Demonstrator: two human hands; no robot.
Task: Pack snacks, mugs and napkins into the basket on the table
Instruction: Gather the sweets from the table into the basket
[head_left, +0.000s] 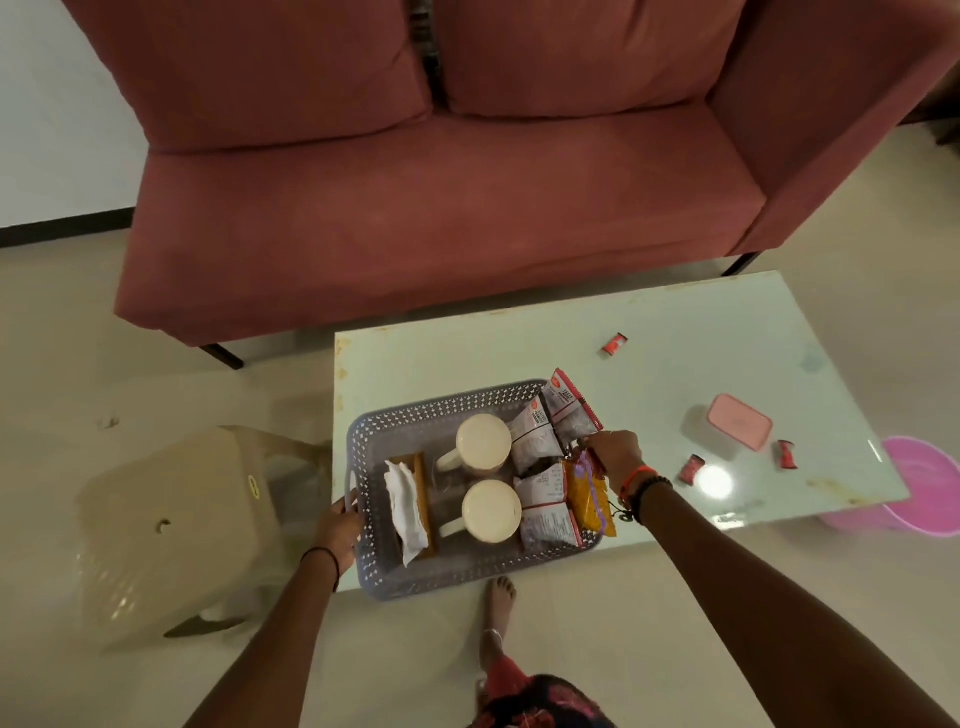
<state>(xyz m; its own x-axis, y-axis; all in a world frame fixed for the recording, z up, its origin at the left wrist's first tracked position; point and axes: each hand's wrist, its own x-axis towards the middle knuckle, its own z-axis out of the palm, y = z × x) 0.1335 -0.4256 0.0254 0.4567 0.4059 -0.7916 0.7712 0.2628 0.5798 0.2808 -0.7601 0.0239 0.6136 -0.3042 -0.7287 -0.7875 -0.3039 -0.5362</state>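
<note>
Both forearms reach down from the camera to the grey basket (415, 582) on the table (675, 332).

Largest first: the basket's long axis runs left to right, overhanging the near table edge. The left hand (337, 525) curls closed on its left handle; the right hand (615, 454) is at the right end, fingers (592, 446) pinched shut on the orange snack packet (589, 501), which stands along the right wall. Inside sit two mugs (483, 444), napkins (408, 506) and grey snack packets (545, 512). Small red candies (691, 467) lie outside, rightward, nearest the right hand.
</note>
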